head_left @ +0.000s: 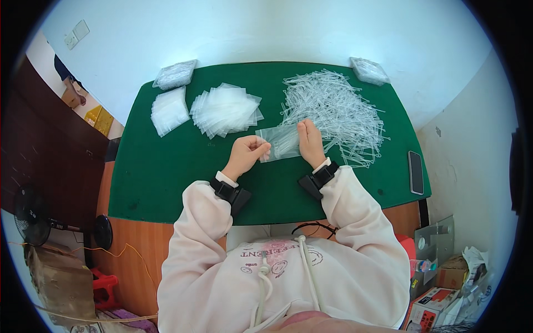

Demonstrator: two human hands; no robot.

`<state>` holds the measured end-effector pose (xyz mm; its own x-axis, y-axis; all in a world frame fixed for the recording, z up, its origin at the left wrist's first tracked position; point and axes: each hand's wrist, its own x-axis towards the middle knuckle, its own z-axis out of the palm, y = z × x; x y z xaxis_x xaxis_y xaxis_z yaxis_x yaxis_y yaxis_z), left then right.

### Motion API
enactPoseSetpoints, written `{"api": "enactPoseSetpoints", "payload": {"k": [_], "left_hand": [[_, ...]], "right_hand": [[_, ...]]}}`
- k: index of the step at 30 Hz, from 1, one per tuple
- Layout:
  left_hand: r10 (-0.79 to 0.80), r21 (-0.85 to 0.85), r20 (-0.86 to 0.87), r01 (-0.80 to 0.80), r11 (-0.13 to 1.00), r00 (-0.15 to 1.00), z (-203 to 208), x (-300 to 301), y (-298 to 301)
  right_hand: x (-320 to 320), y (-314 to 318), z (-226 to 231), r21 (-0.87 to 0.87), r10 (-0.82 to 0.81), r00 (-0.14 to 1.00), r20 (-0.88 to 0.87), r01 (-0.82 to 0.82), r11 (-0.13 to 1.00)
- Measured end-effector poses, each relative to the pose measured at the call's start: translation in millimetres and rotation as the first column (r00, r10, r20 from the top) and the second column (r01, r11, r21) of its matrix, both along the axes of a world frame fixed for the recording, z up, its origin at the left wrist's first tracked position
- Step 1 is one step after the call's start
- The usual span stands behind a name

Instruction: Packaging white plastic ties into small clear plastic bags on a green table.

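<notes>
- The left hand [246,155] pinched the left end of a clear bag [284,140] between thumb and fingers.
- The right hand [311,143] grasped the other end of that bag, its thumb lying on top.
- The bag hung between the two hands, above the green table [183,183] and in front of the middle of it; slim clear pieces showed through its plastic, too blurred to count.
- A large, loose pile of clear plastic sticks [347,114] with small looped ends lay just beyond the right hand and spread to the right.
- A fanned heap of flat clear bags [225,110] lay on the table beyond the left hand, left of the pile.
- Just left of the heap lay a neater stack of bags [170,111].
- A see-through pack [176,75] sat at the far left corner, and a second pack [369,71] at the far right corner.
- A dark phone [416,172] lay near the right edge of the table, well apart from both hands.
- Black straps circled both wrists, below the cuffs of a pale hooded top [205,238].
- A black fan [32,213] stood on the left, off the table, near a red stool [104,286].
</notes>
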<state>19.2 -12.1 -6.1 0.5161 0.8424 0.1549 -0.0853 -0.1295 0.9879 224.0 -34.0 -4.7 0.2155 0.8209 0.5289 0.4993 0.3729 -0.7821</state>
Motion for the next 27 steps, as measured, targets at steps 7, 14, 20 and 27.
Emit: {"api": "enactPoseSetpoints", "payload": {"k": [7, 14, 20, 27], "left_hand": [[-0.015, -0.051, 0.091, 0.02, 0.999, 0.996, 2.0, -3.0, 0.4], [0.334, 0.569, 0.022, -0.287, 0.771, 0.942, 23.9, 6.0, -11.1], [0.341, 0.867, -0.134, -0.056, 0.494, 0.93, 31.2, 0.1, -7.8], [0.337, 0.766, -0.097, -0.146, 0.626, 0.936, 10.3, -3.0, 2.0]], "right_hand": [[5.7, 4.4, -4.4, -0.09, 0.012, 1.0, -0.008, -0.012, 0.996], [13.6, 14.1, -29.0, -0.094, 0.029, 0.981, -0.193, -0.047, 0.994], [7.5, 10.7, -23.4, -0.141, 0.07, 0.955, -0.29, -0.115, 0.983], [0.8, -3.4, 0.5, -0.307, 0.151, 0.858, -0.491, -0.332, 0.892]]}}
